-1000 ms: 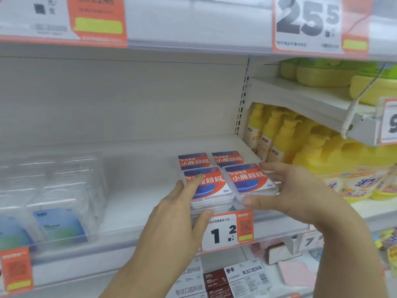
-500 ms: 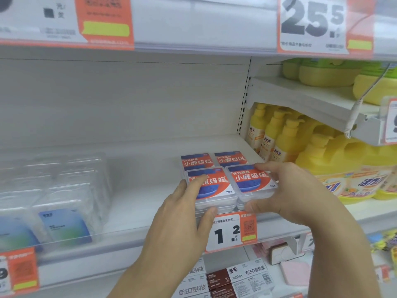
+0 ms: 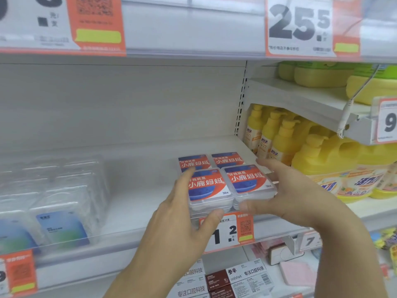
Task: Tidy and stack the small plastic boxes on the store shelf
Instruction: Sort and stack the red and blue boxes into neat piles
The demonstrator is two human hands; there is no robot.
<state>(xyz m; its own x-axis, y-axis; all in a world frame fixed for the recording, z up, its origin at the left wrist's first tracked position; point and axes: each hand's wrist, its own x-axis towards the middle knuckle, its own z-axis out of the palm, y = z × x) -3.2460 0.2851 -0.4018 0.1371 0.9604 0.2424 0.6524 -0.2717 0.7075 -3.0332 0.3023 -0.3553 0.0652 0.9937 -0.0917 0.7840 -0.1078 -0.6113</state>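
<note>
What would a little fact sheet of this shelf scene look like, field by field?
place: store shelf with price tags along its front edge
task items: small clear boxes with red and blue labels, in a two by two block
left hand: fingers against the left side of the front left stack, thumb at its front
right hand: cupped round the right side of the front right stack
neighbours left: clear packs with blue cards
neighbours right: yellow pump bottles
price tag below the boxes: reads 1.2
</note>
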